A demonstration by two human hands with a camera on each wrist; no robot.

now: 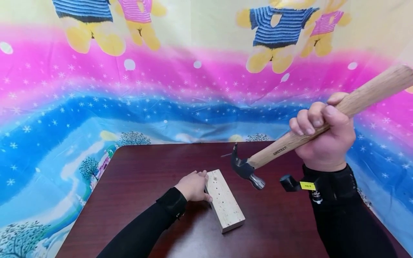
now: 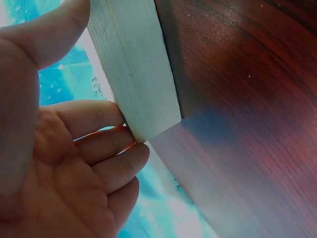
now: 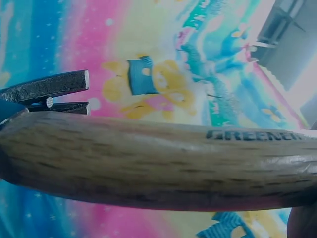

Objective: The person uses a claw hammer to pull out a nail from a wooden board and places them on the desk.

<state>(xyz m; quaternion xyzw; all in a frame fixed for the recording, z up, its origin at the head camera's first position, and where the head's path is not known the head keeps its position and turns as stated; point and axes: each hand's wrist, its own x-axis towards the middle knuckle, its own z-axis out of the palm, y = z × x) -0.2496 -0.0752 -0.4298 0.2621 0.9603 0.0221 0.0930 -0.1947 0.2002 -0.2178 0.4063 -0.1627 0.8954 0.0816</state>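
My right hand (image 1: 326, 132) grips the wooden handle of a claw hammer (image 1: 287, 145) partway along, raised over the table's right side. Its black head (image 1: 243, 166) points down and left, claw uppermost. In the claw sits a thin nail (image 1: 226, 155); the right wrist view shows the nail's round head (image 3: 49, 102) between the claw's prongs. A pale wooden block (image 1: 224, 202) lies flat on the table, several small dark holes along its top. Lightly bent fingers of my left hand (image 1: 193, 186) rest at the block's left edge near its far end, the thumb apart from them.
The dark red-brown table (image 1: 142, 172) has its far edge against a printed curtain (image 1: 180, 86) with bears and snowflakes. More curtain hangs along the left and right sides. A small black camera with a yellow label (image 1: 306, 185) is strapped to the right wrist.
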